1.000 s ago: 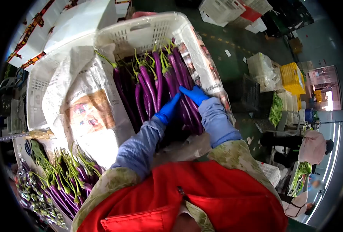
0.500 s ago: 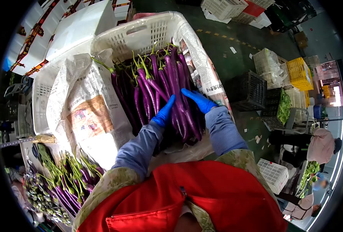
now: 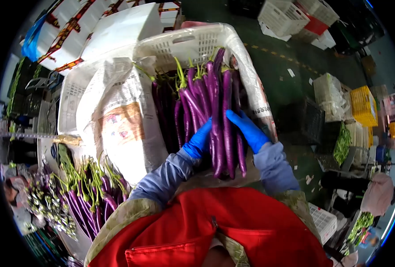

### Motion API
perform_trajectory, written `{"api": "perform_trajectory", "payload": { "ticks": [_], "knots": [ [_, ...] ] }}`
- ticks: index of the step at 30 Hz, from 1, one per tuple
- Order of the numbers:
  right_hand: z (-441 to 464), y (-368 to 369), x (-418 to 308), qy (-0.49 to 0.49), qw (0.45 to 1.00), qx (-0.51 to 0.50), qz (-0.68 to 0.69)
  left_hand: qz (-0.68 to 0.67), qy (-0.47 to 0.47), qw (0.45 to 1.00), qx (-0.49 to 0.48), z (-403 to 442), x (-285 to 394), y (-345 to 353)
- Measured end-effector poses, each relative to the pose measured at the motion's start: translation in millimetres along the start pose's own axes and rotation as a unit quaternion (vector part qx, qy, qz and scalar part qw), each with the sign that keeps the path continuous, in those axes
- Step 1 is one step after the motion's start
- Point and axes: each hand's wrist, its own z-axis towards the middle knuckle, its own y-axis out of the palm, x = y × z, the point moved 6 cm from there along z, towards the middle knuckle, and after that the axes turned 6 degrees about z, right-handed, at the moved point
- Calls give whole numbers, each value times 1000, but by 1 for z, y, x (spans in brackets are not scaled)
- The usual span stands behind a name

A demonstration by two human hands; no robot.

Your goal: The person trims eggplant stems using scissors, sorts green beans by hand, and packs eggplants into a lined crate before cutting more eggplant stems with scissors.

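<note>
Several long purple eggplants [image 3: 216,129] are gathered in a bundle between my two blue-gloved hands, stems pointing away from me. My left hand [image 3: 200,140] presses on the bundle's left side, its fingertips partly hidden behind the eggplants. On the other side my right hand [image 3: 250,130] wraps round the right edge, thumb on top and the other fingers out of sight. Under and beside the bundle, more eggplants [image 3: 178,120] lie in a white plastic crate [image 3: 197,38]. Printed newspaper [image 3: 122,120] and clear film line the crate and fold over its left part.
More eggplants [image 3: 88,202] lie on a table at the lower left, near bagged dark produce [image 3: 50,204]. White foam boxes [image 3: 122,31] stand behind the crate. To the right are a black crate [image 3: 311,120], a yellow crate [image 3: 363,106] and a person in pink [image 3: 377,192].
My hands have closed in round the eggplants, and the bundle now looks raised and closer to me. The view has shifted, so the crate appears further right and lower.
</note>
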Motion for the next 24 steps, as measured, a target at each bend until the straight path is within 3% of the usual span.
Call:
{"api": "perform_trajectory", "payload": {
  "ticks": [8,17,22,24],
  "knots": [
    [-54,45,-51,-128,992,12,-2,127,174,976,-27,-53,47,66],
    [-126,91,-72,-242,970,7,8,217,250,939,-93,-124,73,125],
    [-164,108,-63,-317,946,-26,-54,200,250,935,-154,-176,74,147],
    [-173,102,-44,-301,953,-32,-1,146,264,927,-220,-211,78,156]
  ]
}}
